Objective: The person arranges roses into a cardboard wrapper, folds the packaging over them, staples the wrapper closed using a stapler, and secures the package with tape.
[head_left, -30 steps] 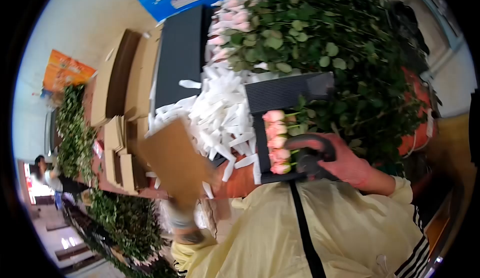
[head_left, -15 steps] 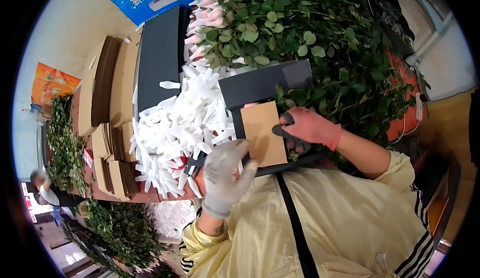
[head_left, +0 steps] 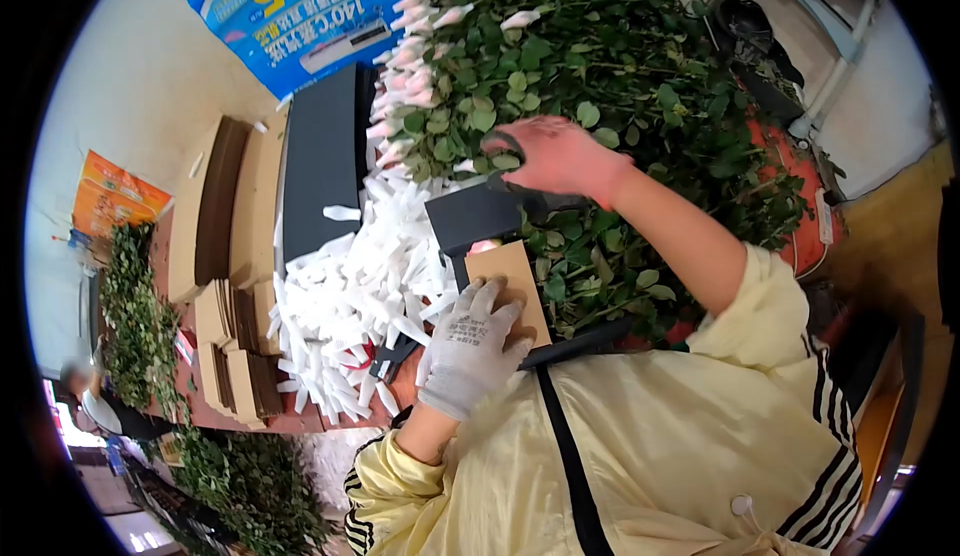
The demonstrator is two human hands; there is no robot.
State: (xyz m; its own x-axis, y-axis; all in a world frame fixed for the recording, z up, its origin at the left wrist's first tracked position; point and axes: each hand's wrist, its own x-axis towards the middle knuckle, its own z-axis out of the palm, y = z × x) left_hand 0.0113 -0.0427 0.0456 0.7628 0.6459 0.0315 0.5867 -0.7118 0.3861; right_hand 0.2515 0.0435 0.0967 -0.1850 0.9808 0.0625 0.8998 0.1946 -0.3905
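Note:
My left hand (head_left: 470,341), in a whitish glove, lies with its fingers out over a small brown cardboard sheet (head_left: 512,274). The sheet rests against a black corrugated board (head_left: 470,214) with an upright flap, and a bit of pink shows at its top edge. Above that flap, my right hand (head_left: 560,156) in a pink glove with dark fingertips is held up near the leafy rose stems (head_left: 600,76). Its thumb and fingers curve apart, and I see nothing between them. Pinkish rose buds in white sleeves (head_left: 405,86) line the left end of the stems.
A heap of white mesh sleeves (head_left: 350,296) spreads left of my left hand. Beyond it stand a tall black board stack (head_left: 325,156) and stacked brown cardboard (head_left: 205,206). More greenery (head_left: 130,306) lies at far left, near another person (head_left: 95,401).
My right hand has left the cardboard's side and moved up and left over the stems. My left hand has come down flat onto the cardboard. The view has tilted slightly upward.

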